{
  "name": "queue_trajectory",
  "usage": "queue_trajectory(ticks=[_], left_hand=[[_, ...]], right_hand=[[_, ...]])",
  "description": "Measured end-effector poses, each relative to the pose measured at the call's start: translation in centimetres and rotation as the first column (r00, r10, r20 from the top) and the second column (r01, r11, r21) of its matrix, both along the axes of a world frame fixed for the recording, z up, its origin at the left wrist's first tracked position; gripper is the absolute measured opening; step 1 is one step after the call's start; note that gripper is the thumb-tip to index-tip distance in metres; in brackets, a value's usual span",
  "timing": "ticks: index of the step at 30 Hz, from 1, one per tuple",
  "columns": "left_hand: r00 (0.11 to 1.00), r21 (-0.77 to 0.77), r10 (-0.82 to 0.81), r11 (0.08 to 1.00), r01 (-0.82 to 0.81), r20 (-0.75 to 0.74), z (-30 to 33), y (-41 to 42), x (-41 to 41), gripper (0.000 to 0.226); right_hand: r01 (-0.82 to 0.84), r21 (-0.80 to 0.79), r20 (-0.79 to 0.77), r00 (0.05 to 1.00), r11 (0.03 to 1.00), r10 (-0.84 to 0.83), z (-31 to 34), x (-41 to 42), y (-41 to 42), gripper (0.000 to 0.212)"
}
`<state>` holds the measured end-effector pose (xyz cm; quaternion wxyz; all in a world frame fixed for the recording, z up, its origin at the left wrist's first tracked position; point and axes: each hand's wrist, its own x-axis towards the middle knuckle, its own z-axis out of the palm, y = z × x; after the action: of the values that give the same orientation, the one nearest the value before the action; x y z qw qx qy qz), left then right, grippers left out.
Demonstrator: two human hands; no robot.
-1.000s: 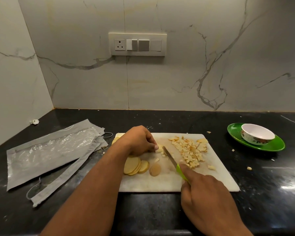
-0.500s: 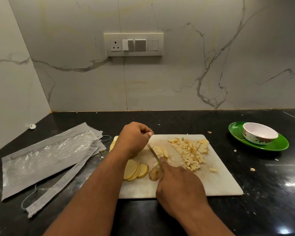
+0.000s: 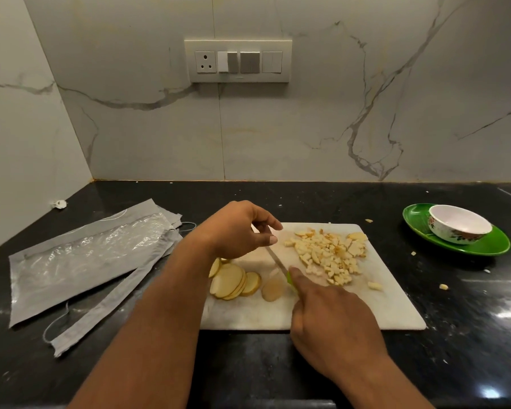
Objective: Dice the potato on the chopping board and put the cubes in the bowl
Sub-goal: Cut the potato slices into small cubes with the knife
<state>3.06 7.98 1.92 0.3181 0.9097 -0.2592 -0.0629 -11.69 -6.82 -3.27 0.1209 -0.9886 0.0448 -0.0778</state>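
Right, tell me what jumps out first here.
The pile of diced potato cubes at the far right of the white chopping board. Nearer, the right hand grips a green-handled knife, with potato slices fanned under the left hand. The bowl on a green plate looks empty.

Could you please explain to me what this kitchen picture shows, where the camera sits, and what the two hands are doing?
There is no machine here: a person wears one wide-angle camera on the head, which looks forward and down at their own bare hands. The right hand grips a knife with a green handle, its blade over a white chopping board. The left hand hovers above the board with its fingers loosely curled; I cannot see it holding anything. On the board lie a heap of potato cubes and some uncut potato slices. To the right, an empty bowl stands on a green plate. A grey plastic pouch lies to the left on the black counter.
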Motion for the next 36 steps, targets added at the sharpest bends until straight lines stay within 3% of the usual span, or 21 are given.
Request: queue_trajectory(ticks=[3, 6, 9, 22, 28, 36], left_hand=[[1.0, 0.096, -0.01, 0.995, 0.011, -0.006, 1.0, 1.4, -0.2, 0.026], [0.993, 0.305, -0.02, 0.951, 0.054, -0.115, 1.5, 2.9, -0.1, 0.037], [0.975, 0.401, 0.007, 0.912, 0.084, -0.22, 1.4, 3.4, 0.0, 0.048], [0.974, 0.386, 0.062, 0.922, 0.027, -0.216, 0.9, 2.8, 0.5, 0.055], [0.97, 0.404, 0.097, 0.915, 0.001, -0.221, 0.6, 2.4, 0.5, 0.055], [0.982, 0.418, 0.091, 0.908, -0.014, -0.166, 0.2, 1.5, 0.4, 0.056]], right_hand=[[0.076, -0.042, 0.007, 0.997, 0.996, -0.076, 0.0, 0.1, -2.1, 0.062], [0.113, -0.081, 0.031, 0.993, 0.99, -0.111, -0.4, 0.1, -2.9, 0.062], [0.1, -0.073, 0.044, 0.994, 0.992, -0.097, -0.9, 0.1, -2.5, 0.061], [0.103, -0.017, 0.074, 0.992, 0.995, -0.101, -1.0, 0.0, -2.8, 0.056], [0.188, 0.004, 0.046, 0.981, 0.982, -0.188, -0.7, -0.2, -2.3, 0.057], [-0.041, -0.099, 0.032, 0.998, 0.994, 0.045, -0.5, -1.3, -1.6, 0.06]])
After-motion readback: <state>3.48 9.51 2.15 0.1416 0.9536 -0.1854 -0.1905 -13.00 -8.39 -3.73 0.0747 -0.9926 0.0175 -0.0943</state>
